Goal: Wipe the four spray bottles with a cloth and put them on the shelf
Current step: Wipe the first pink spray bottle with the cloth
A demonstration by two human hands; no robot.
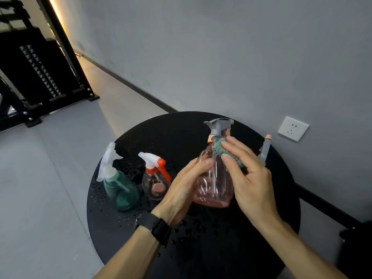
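Note:
A pink see-through spray bottle point(213, 188) with a grey trigger head is held above the round black table point(201, 248). My left hand point(181, 190) grips its left side. My right hand point(251, 178) pinches a green cloth point(223, 150) against the bottle's shoulder, just under the neck. On the table to the left stand a teal bottle point(120, 190) with a white head and a small clear bottle point(156, 186) with a white and orange trigger. A fourth sprayer point(265, 149), grey with a peach tip, shows behind my right hand; its body is hidden.
Water drops speckle the table top. A grey wall with a white socket point(293, 128) runs close behind the table on the right. A black metal rack point(40, 77) stands on the floor at the far left. Grey floor lies between.

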